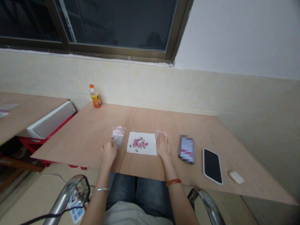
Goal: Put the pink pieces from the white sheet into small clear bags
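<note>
A white sheet (pixel 148 149) lies on the table between my hands, with a loose pile of small pink pieces (pixel 139 143) and a few dark ones on it; they are too small to name. To its left is a stack of clear zip bags (pixel 119 133). My left hand (pixel 109 150) rests on the left edge of this stack, fingers slightly bent and not visibly gripping. On the other side, my right hand (pixel 164 146) lies flat with fingers stretched over another clear zip bag (pixel 161 132), covering most of it, beside the sheet's right edge.
Right of my hands lie a phone with a lit, blurred screen (pixel 186 150), a white-edged dark-screened device (pixel 212 166) and a small white case (pixel 236 177). An orange-capped drink bottle (pixel 95 97) stands at the back left. Metal chair arms flank me below the table (pixel 142 167).
</note>
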Tool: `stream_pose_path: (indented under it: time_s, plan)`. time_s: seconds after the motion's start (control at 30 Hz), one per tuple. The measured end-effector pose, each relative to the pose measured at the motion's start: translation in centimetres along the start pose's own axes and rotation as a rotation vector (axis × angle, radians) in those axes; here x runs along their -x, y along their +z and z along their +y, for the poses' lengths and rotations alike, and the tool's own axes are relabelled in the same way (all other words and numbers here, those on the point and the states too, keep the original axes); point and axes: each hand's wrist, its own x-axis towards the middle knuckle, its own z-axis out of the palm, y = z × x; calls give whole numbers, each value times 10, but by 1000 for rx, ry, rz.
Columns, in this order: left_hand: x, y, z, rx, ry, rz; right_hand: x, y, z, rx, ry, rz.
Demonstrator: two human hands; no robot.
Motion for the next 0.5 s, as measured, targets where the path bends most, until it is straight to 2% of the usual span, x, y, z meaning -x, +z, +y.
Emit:
stream_pose_path:
  time_s: [0.2,0.5]
  plan:
    - [-1,8,-3,-179,41,-16,-3,4,-2,19,16,-31]
    - [-3,18,-13,-239,36,-55,-4,2,-1,9,8,-65]
